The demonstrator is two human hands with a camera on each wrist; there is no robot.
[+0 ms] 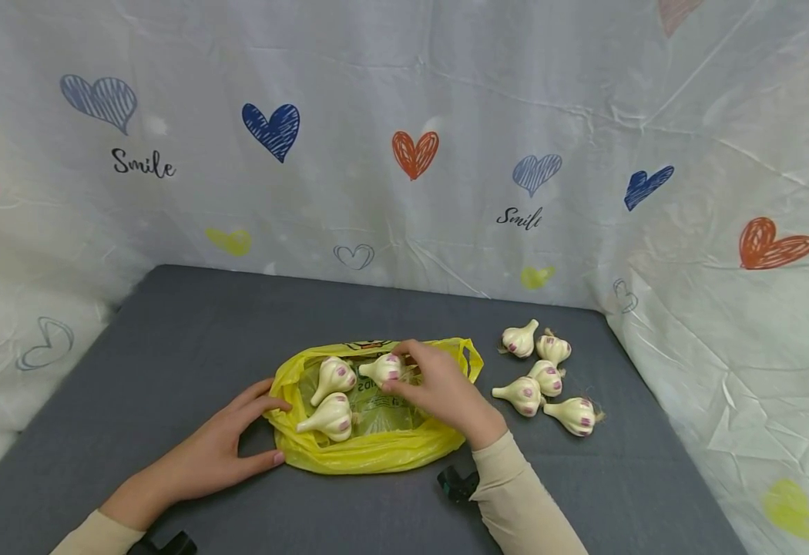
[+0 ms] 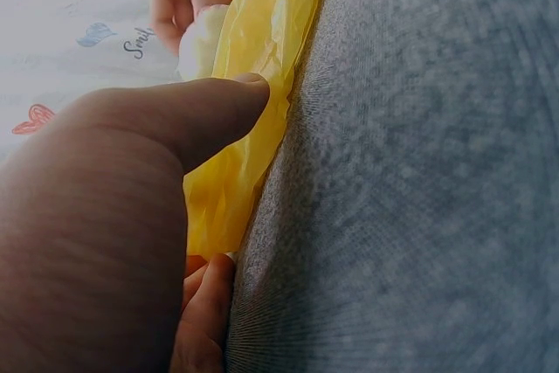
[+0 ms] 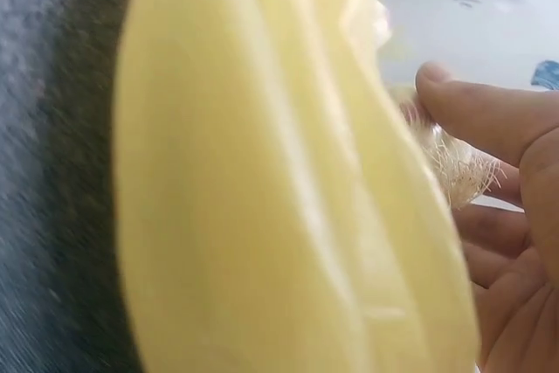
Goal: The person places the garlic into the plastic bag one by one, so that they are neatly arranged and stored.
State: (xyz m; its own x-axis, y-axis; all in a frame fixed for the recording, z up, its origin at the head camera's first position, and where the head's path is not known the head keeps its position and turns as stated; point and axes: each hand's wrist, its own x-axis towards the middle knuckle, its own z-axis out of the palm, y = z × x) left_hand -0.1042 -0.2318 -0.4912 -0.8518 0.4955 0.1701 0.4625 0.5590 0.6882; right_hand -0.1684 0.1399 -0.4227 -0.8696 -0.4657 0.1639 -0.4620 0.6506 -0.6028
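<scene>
A yellow plastic bag [image 1: 370, 461] lies on the table with its mouth spread wide. Inside at its left are two garlic bulbs [image 1: 336, 378], one behind the other. My right hand [image 1: 439, 385] pinches another garlic bulb [image 1: 381, 370] between thumb and fingers, over the bag's opening. In the right wrist view, this bulb's stringy roots [image 3: 458, 168] show beside the palm, partly behind the yellow plastic. My left hand [image 1: 227, 443] holds the bag's left end, fingers at the rim and thumb on the front side. The left wrist view shows that thumb [image 2: 218, 111] against the plastic.
Several more garlic bulbs [image 1: 521, 395] lie in a loose group to the right of the bag. Dark grey cloth [image 1: 196, 331] covers the table. A white curtain [image 1: 349, 77] printed with hearts hangs behind it and along both sides.
</scene>
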